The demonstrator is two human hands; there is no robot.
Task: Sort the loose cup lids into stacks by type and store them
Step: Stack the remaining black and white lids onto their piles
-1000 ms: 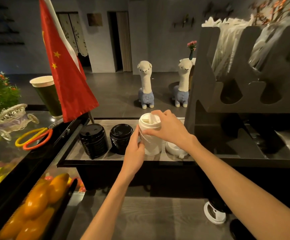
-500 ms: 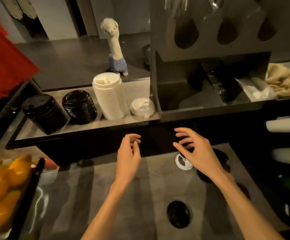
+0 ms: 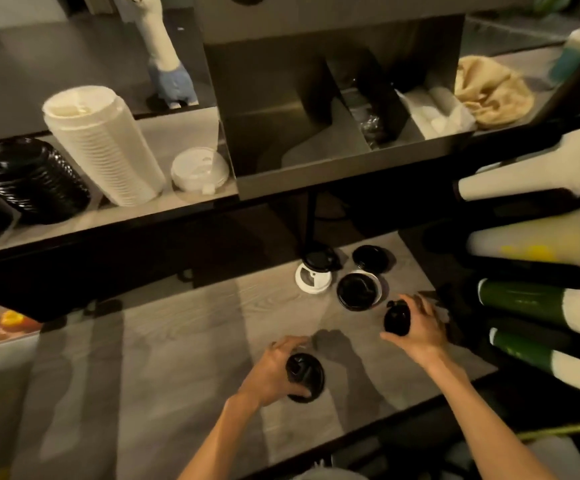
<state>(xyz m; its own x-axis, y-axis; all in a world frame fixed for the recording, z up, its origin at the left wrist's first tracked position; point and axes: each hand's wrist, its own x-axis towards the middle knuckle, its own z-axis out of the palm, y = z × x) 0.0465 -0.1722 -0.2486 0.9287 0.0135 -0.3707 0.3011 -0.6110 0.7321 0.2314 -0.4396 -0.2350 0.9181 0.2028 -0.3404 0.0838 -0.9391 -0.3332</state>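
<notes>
On the upper shelf point(image 3: 115, 220) stand a tall stack of white plastic lids point(image 3: 103, 145), a ribbed stack of black lids point(image 3: 33, 180) and one flat white lid point(image 3: 200, 169), so much of the sorting looks done. The left hand point(image 3: 274, 370) grips a round black lid point(image 3: 305, 377) on the grey wood-grain tabletop point(image 3: 150, 358); the right hand point(image 3: 416, 329) holds another black lid point(image 3: 397, 318), fingers curled round both. A white lid point(image 3: 311, 280) and three more black lids remain loose near them.

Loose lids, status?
Left hand grips black lid; right hand grips another black lid. White lid and more remain on counter. Nothing blocking.
</notes>
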